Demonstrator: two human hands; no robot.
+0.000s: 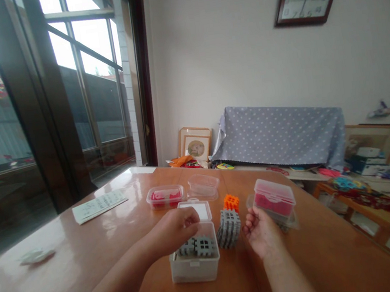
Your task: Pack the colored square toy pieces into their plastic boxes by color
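My left hand (173, 231) is over a clear plastic box (196, 269) whose white lid (196, 211) stands open behind it. Its fingers are curled into a pinch, and anything between them is hidden. Grey interlocking plastic blocks (205, 246) with window-like openings lie in the box. To the right of the box, a row of grey blocks (228, 228) stands pressed together on the table, with orange blocks (231, 202) at its far end. Just right of that row, my right hand (261, 233) has its fingers curled inward, and nothing shows in them.
A lidded box with red contents (274, 197) stands beyond my right hand. Farther back are an open tub of red pieces (166, 196) and a clear empty lid or tray (203, 187). Paper sheets (100, 205) and a pale crumpled item (37, 255) lie left on the wooden table (121, 243).
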